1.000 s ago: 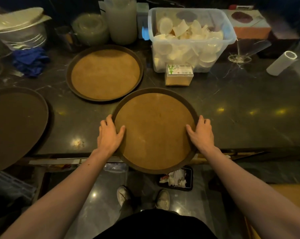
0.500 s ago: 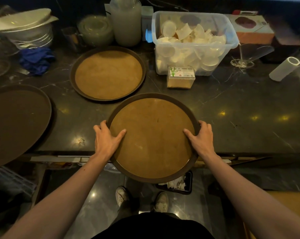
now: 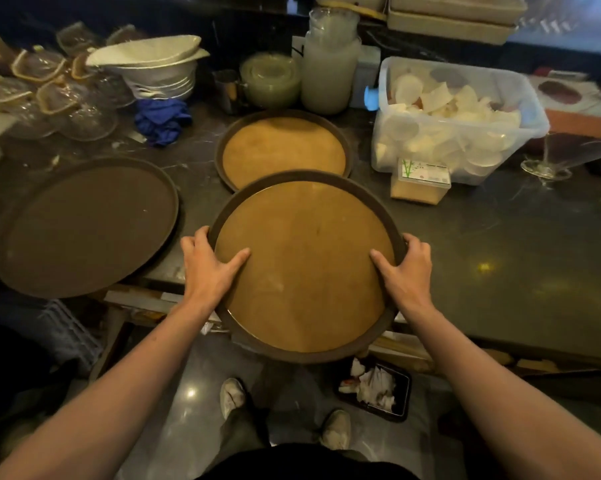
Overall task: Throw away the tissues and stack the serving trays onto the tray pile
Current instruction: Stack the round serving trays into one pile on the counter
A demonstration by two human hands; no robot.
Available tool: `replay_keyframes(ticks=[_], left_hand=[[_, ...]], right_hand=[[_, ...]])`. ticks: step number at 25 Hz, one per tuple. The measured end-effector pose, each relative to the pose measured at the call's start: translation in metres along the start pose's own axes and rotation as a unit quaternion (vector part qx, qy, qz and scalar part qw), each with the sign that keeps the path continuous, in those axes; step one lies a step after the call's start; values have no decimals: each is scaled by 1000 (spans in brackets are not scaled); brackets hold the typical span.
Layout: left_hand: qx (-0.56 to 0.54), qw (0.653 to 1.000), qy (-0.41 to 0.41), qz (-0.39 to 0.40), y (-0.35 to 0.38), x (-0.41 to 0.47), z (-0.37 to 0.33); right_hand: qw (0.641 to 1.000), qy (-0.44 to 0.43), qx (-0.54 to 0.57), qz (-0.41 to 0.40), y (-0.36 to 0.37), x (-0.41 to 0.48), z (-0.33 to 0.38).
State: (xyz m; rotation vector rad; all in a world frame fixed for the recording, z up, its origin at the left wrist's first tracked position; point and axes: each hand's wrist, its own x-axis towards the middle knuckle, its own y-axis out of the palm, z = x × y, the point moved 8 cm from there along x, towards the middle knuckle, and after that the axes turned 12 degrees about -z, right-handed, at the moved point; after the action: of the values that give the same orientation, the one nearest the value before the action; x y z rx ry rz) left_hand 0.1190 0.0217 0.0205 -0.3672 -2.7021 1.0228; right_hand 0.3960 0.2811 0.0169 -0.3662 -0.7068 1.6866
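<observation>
Item: round dark-rimmed serving tray with tan cork-like face [image 3: 304, 268], half over the near edge of the dark stone tabletop [image 3: 500, 237]. Our left hand [image 3: 211, 268] and right hand [image 3: 404, 271] grasp opposite rims. Destination, we judge: matching tray [image 3: 284, 150] just beyond. Handling: we keep it level, centre rims, then lower.

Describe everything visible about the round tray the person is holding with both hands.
The held tray is round, with a dark brown raised rim and a tan, cork-like inner surface, scuffed in spots and bare. The left hand and right hand grip opposite sides, thumbs lying on the inner surface, fingers wrapped over the rim. Its near part juts past the counter edge, above the floor; its far rim overlaps the second tan tray in view.
</observation>
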Motion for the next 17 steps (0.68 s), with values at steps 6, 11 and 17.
replay_keyframes(ticks=[6, 11, 17], left_hand=[[-25, 999, 10, 27, -37, 83, 36], [-44, 997, 34, 45, -49, 137, 48], [-58, 996, 39, 63, -38, 167, 43]], right_hand=[[999, 36, -1, -34, 58, -18, 60], [995, 74, 11, -70, 82, -30, 89], [991, 90, 8, -98, 86, -21, 100]])
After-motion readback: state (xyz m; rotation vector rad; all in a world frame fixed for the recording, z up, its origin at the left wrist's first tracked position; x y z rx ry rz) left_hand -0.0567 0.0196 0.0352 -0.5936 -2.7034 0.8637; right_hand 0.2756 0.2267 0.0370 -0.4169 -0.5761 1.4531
